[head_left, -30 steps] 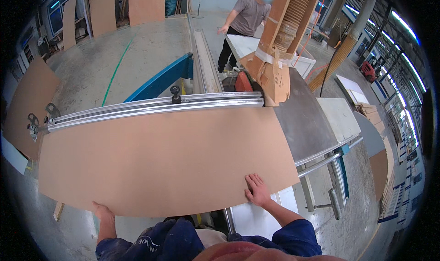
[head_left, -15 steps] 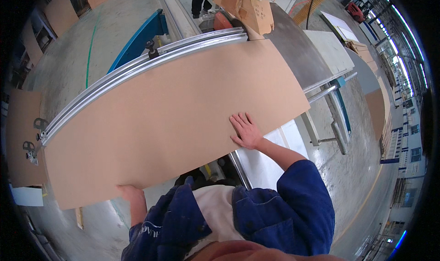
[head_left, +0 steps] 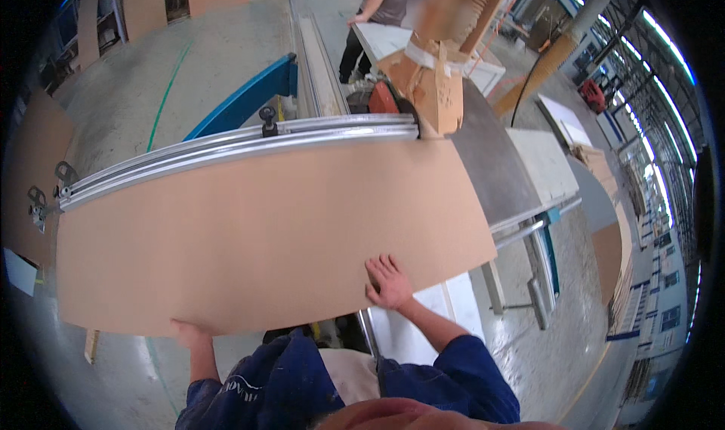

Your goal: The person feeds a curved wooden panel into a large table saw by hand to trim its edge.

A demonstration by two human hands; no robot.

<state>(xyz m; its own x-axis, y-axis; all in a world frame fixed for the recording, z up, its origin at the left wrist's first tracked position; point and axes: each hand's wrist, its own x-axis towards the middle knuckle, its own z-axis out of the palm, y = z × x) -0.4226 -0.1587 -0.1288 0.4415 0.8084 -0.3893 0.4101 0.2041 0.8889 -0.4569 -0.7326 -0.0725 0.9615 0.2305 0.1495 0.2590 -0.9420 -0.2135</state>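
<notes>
A large brown board (head_left: 264, 233) lies flat in front of me, its far edge along a silver metal rail (head_left: 347, 130). At the board's near left edge, my left hand (head_left: 194, 333) grips it from the side; its thumb shows on top and the other fingers are hidden below. My right hand (head_left: 390, 283) rests palm down on the board close to its near edge, right of the middle, fingers stretched out. A black clamp knob (head_left: 268, 120) stands on the rail, and metal stops (head_left: 38, 203) sit at its left end.
Beyond the rail's right end is a red machine guard (head_left: 383, 97) beside a taped cardboard piece (head_left: 430, 90). A grey metal table (head_left: 487, 158) extends to the right. Across the machine, another person (head_left: 385, 7) has a hand on a white panel (head_left: 381, 38). A blue arm (head_left: 245, 101) reaches out at left.
My view has tilted up, so the board and rail sit lower and more of the other person shows. Both hands keep about the same places on the board.
</notes>
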